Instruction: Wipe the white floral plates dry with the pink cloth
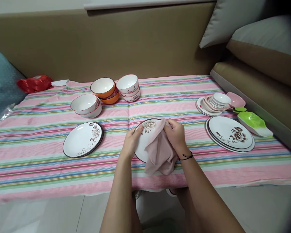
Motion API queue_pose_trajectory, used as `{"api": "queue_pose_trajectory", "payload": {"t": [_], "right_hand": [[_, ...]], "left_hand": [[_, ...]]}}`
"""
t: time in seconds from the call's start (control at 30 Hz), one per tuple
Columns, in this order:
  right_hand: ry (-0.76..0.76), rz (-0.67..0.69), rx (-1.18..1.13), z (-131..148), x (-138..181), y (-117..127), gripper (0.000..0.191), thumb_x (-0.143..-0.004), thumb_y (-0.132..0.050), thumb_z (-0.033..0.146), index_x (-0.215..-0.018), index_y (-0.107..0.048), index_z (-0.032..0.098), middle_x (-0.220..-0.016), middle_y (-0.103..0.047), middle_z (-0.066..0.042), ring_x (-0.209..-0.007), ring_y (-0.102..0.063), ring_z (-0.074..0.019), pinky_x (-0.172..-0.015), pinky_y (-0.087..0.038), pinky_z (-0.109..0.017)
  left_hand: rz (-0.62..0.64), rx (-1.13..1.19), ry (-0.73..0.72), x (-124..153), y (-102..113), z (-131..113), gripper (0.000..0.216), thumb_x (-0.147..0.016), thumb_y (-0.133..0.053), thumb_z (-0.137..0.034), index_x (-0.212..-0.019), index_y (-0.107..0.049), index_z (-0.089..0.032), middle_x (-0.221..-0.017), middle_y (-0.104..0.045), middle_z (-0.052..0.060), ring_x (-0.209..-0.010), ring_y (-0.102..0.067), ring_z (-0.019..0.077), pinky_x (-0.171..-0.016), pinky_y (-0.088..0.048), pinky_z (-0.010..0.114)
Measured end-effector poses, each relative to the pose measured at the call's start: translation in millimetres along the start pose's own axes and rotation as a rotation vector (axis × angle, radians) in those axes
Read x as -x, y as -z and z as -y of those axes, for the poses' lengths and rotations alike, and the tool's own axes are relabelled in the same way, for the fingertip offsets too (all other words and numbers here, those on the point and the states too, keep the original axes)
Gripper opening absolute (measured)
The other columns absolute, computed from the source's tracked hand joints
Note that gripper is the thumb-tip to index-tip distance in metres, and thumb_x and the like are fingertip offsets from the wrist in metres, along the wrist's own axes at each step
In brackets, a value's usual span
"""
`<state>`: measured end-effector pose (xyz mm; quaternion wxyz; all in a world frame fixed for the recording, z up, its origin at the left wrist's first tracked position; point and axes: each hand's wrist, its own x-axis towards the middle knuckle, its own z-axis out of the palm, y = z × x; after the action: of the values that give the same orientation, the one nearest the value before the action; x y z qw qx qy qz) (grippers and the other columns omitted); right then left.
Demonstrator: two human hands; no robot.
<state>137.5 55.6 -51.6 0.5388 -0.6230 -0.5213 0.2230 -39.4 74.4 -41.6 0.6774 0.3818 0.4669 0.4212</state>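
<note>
My left hand [132, 140] grips the left rim of a white plate with a brown flower pattern [147, 134], thumb on its face. My right hand [176, 136] is closed on a pale pink cloth [160, 153] and presses it against the plate's right side. The cloth hangs down over the plate's lower edge. The plate is tilted up just above a striped pink tablecloth [38, 161]. A black band sits on my right wrist.
A matching plate [83, 139] lies to the left. Stacked bowls [86, 105] [104, 90] [129, 87] stand behind. On the right are stacked flowered plates [230, 134], small saucers [214, 103], a pink dish [236, 99] and a green dish [253, 123]. A red bag [34, 83] lies far left.
</note>
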Motion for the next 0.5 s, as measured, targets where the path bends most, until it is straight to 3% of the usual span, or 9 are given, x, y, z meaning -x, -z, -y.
{"api": "queue_pose_trajectory", "payload": {"t": [0.07, 0.13, 0.2, 0.27, 0.3, 0.37, 0.5], "right_hand": [[0.02, -0.002, 0.036, -0.2, 0.7, 1.3, 0.04, -0.084, -0.051, 0.032, -0.054, -0.028, 0.021, -0.053, -0.021, 0.006, -0.053, -0.024, -0.0094, -0.051, -0.019, -0.025], [0.025, 0.016, 0.026, -0.8, 0.4, 2.4, 0.037, -0.087, -0.048, 0.034, -0.056, -0.035, 0.02, -0.053, -0.027, 0.006, -0.053, -0.027, -0.0097, -0.052, -0.02, -0.025], [0.029, 0.05, -0.008, -1.6, -0.7, 2.7, 0.027, -0.086, -0.05, 0.034, -0.064, -0.05, 0.019, -0.057, -0.042, 0.005, -0.057, -0.039, -0.0111, -0.055, -0.028, -0.024], [0.041, 0.074, -0.07, -2.2, -2.0, 2.1, 0.016, -0.083, -0.055, 0.032, -0.084, -0.062, 0.019, -0.076, -0.062, 0.0, -0.073, -0.054, -0.0154, -0.066, -0.04, -0.025], [0.048, 0.078, -0.101, -2.3, -2.5, 1.5, 0.019, -0.082, -0.057, 0.031, -0.095, -0.065, 0.019, -0.089, -0.067, -0.002, -0.084, -0.059, -0.0179, -0.075, -0.043, -0.027], [0.055, 0.074, -0.144, -2.1, -2.9, 0.1, 0.028, -0.08, -0.058, 0.029, -0.106, -0.065, 0.019, -0.106, -0.069, -0.006, -0.1, -0.061, -0.0211, -0.087, -0.045, -0.031], [0.054, 0.057, -0.154, -1.1, -2.1, -1.9, 0.029, -0.081, -0.059, 0.028, -0.106, -0.068, 0.018, -0.11, -0.07, -0.006, -0.105, -0.062, -0.0216, -0.091, -0.047, -0.033]], "left_hand": [[0.008, 0.011, -0.013, -0.6, -1.4, 0.3, 0.037, -0.069, -0.073, -0.049, -0.082, -0.071, -0.015, -0.075, -0.071, 0.005, -0.062, -0.061, 0.0166, -0.058, -0.044, 0.025], [0.001, 0.028, -0.023, -1.6, -2.4, 0.6, 0.038, -0.068, -0.074, -0.049, -0.084, -0.071, -0.015, -0.077, -0.072, 0.005, -0.063, -0.062, 0.0171, -0.06, -0.044, 0.026], [-0.015, 0.042, -0.023, -2.4, -2.8, 0.9, 0.038, -0.067, -0.074, -0.049, -0.085, -0.071, -0.015, -0.078, -0.072, 0.005, -0.063, -0.062, 0.0173, -0.06, -0.044, 0.026], [-0.024, 0.047, -0.017, -2.6, -3.0, 0.9, 0.038, -0.067, -0.074, -0.049, -0.085, -0.071, -0.015, -0.077, -0.072, 0.005, -0.062, -0.062, 0.0173, -0.059, -0.044, 0.026], [-0.023, 0.047, -0.013, -2.6, -3.1, 0.8, 0.038, -0.067, -0.074, -0.049, -0.085, -0.071, -0.015, -0.076, -0.072, 0.005, -0.062, -0.061, 0.0172, -0.058, -0.043, 0.026], [-0.02, 0.048, -0.009, -2.2, -3.4, 0.3, 0.038, -0.066, -0.075, -0.049, -0.085, -0.071, -0.015, -0.075, -0.071, 0.004, -0.06, -0.061, 0.017, -0.056, -0.042, 0.026], [-0.032, 0.053, -0.004, -1.9, -4.1, -0.7, 0.037, -0.065, -0.076, -0.049, -0.081, -0.07, -0.015, -0.072, -0.071, 0.004, -0.058, -0.06, 0.0155, -0.054, -0.041, 0.024]]}}
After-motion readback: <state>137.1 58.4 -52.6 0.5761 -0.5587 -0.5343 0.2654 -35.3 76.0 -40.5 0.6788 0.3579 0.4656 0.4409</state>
